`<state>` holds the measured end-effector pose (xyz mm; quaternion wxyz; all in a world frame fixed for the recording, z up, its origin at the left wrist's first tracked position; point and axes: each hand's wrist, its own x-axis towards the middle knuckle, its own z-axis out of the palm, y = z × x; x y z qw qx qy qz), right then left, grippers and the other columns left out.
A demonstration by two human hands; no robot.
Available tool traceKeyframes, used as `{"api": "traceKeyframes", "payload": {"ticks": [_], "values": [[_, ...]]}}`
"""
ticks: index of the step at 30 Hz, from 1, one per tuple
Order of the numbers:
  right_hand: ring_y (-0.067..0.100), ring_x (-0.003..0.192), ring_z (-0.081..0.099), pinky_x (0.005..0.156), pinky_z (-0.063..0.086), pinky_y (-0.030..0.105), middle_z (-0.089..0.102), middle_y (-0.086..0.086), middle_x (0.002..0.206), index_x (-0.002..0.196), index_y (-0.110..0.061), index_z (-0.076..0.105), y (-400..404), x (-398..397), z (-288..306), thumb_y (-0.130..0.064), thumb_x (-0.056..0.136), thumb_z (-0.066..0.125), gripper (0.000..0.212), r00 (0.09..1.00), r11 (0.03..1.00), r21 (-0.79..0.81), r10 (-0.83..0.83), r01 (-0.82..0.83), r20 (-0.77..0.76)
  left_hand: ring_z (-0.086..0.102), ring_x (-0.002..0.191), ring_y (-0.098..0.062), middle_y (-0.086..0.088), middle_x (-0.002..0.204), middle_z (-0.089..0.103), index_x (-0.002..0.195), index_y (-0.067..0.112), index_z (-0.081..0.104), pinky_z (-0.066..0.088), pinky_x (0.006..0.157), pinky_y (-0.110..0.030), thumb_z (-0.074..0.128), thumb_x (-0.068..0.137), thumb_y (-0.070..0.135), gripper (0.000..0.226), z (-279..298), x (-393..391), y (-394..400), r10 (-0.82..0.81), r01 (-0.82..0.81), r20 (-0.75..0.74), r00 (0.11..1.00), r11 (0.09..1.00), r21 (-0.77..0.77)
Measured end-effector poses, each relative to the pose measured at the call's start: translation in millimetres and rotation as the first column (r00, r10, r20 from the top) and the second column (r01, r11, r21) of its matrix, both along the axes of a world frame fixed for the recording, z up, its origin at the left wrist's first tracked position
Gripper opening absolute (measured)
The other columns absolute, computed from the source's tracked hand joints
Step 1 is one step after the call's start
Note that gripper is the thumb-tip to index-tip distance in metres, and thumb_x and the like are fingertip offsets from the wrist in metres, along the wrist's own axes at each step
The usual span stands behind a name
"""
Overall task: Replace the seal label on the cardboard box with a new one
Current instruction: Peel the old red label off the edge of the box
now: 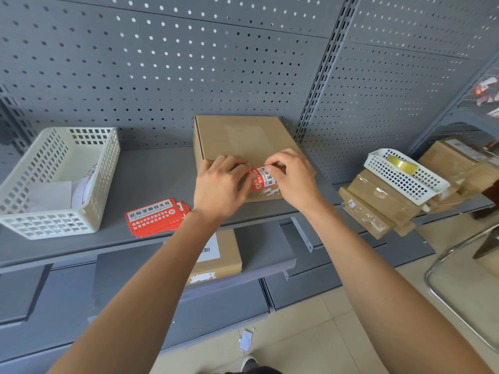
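A flat cardboard box [243, 139] lies on the grey shelf [151, 179]. At its near edge sits a red and white seal label [263, 180], folded over the front rim, with torn white label scraps just below it. My left hand [220, 184] rests on the box's near left corner, fingers touching the label's left end. My right hand [293, 175] pinches the label's top right part between thumb and fingers. A small stack of red seal labels [155, 217] lies on the shelf to the left of the box.
A cream basket [89, 211] with white paper stands at the left. To the right are stacked taped boxes [378, 206] under a white basket [405, 182] holding a tape roll. Another box [224, 257] lies on the lower shelf. A pegboard wall rises behind.
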<state>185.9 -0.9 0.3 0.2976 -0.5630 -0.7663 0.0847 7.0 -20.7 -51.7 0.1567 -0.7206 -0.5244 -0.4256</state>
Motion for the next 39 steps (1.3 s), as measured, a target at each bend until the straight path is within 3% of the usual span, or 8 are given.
{"api": "traceKeyframes", "payload": {"ticks": [6, 10, 18, 21, 25, 29, 33, 39], "values": [[0.017, 0.098, 0.063, 0.089, 0.048, 0.034, 0.062, -0.001, 0.103, 0.089, -0.019, 0.074, 4, -2, 7, -0.016, 0.091, 0.069, 0.006, 0.998, 0.995, -0.097, 0.004, -0.01, -0.064, 0.066, 0.086, -0.023, 0.005, 0.103, 0.074, 0.099, 0.021, 0.078, 0.04, 0.077, -0.037, 0.066, 0.095, 0.037, 0.021, 0, -1, 0, -0.009, 0.009, -0.015, 1.0, 1.0, -0.006], [0.01, 0.091, 0.059, 0.07, 0.038, 0.011, 0.059, -0.003, 0.103, 0.089, -0.018, 0.075, 6, -2, 14, -0.015, 0.091, 0.07, 0.006, 0.998, 0.988, -0.155, -0.023, 0.013, -0.065, 0.067, 0.087, -0.023, 0.005, 0.104, 0.074, 0.099, 0.021, 0.078, 0.04, 0.077, -0.036, 0.066, 0.094, 0.037, 0.021, 0, -1, 0, -0.009, 0.008, -0.013, 1.0, 1.0, -0.009], [0.012, 0.089, 0.066, 0.084, 0.05, 0.027, 0.073, -0.001, 0.098, 0.09, -0.014, 0.075, 8, 4, 29, -0.013, 0.092, 0.069, 0.007, 0.995, 0.977, -0.213, 0.003, -0.024, -0.096, 0.067, 0.087, -0.023, 0.005, 0.103, 0.074, 0.099, 0.021, 0.078, 0.04, 0.077, -0.037, 0.067, 0.094, 0.036, 0.02, 0, -1, 0, -0.006, 0.006, -0.006, 1.0, 1.0, -0.01], [0.012, 0.089, 0.063, 0.088, 0.045, 0.023, 0.074, -0.001, 0.098, 0.102, -0.012, 0.075, 14, 9, 42, -0.012, 0.097, 0.063, 0.014, 0.993, 0.986, -0.163, 0.065, -0.048, 0.101, 0.067, 0.088, -0.023, 0.005, 0.103, 0.074, 0.099, 0.02, 0.078, 0.041, 0.077, -0.037, 0.067, 0.094, 0.036, 0.02, 1, -1, 0, -0.011, 0.011, -0.007, 1.0, 1.0, -0.019], [0.029, 0.086, 0.065, 0.081, 0.056, 0.041, 0.069, 0.008, 0.094, 0.088, -0.012, 0.071, 20, -1, 52, -0.004, 0.097, 0.056, 0.019, 0.823, 0.986, -0.117, 0.165, -0.121, 0.543, 0.067, 0.088, -0.023, 0.004, 0.103, 0.074, 0.099, 0.02, 0.078, 0.041, 0.077, -0.037, 0.067, 0.093, 0.036, 0.021, 1, -1, -1, -0.006, 0.006, -0.002, 1.0, 1.0, -0.026], [0.031, 0.073, 0.061, 0.064, 0.054, 0.039, 0.06, 0.012, 0.083, 0.082, -0.004, 0.061, 16, -14, 62, 0.017, 0.078, 0.059, 0.021, 0.557, 0.974, -0.087, 0.192, -0.209, 0.808, 0.066, 0.086, -0.024, 0.003, 0.103, 0.075, 0.099, 0.018, 0.078, 0.042, 0.076, -0.038, 0.067, 0.093, 0.035, 0.021, 2, 0, -1, -0.006, 0.005, -0.007, 1.0, 1.0, -0.022], [0.031, 0.071, 0.056, 0.061, 0.049, 0.039, 0.052, 0.012, 0.078, 0.079, -0.002, 0.055, 11, -23, 70, 0.025, 0.072, 0.058, 0.028, 0.39, 0.966, -0.108, 0.196, -0.235, 0.9, 0.066, 0.085, -0.024, 0.003, 0.103, 0.075, 0.1, 0.019, 0.078, 0.039, 0.076, -0.037, 0.067, 0.093, 0.035, 0.021, 2, 0, -1, 0.0, 0.0, -0.004, 1.0, 1.0, -0.025], [0.033, 0.078, 0.057, 0.066, 0.046, 0.041, 0.05, 0.012, 0.081, 0.081, -0.006, 0.051, 3, -32, 75, 0.022, 0.077, 0.056, 0.029, 0.305, 0.958, -0.109, 0.191, -0.265, 0.933, 0.065, 0.083, -0.025, 0.003, 0.101, 0.074, 0.096, 0.02, 0.078, 0.041, 0.075, -0.038, 0.066, 0.093, 0.035, 0.02, 1, 0, 0, 0.002, -0.002, 0.002, 1.0, 1.0, -0.012]]}}
